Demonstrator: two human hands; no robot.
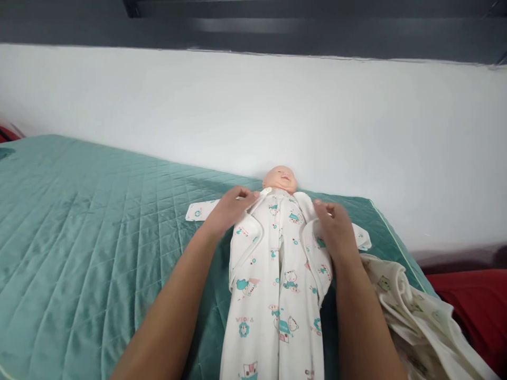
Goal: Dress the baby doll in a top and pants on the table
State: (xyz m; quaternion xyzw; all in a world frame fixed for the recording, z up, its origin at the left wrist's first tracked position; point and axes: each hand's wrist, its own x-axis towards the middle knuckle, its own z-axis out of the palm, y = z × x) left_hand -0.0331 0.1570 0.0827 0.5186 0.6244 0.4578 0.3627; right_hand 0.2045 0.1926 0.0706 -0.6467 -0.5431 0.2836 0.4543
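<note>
A baby doll [280,179] lies on its back, head toward the wall, in or under a white printed baby romper [283,264]. The sleeves spread out to both sides, and curved flaps lie folded beside the chest. My left hand [235,206] pinches a narrow white edge of the romper beside the doll's neck. On the other side, my right hand [336,224] is at the shoulder, fingers curled at the edge of a white flap. Blur partly hides those fingertips, but they seem closed on the cloth. The doll's body is covered by the garment.
A green quilted bedspread [99,237] lies under everything. Crumpled cream printed cloth [412,306] sits to the right, with red fabric [475,306] past the bed's edge. The white wall [237,116] stands right behind the doll's head, below a dark beam [257,31].
</note>
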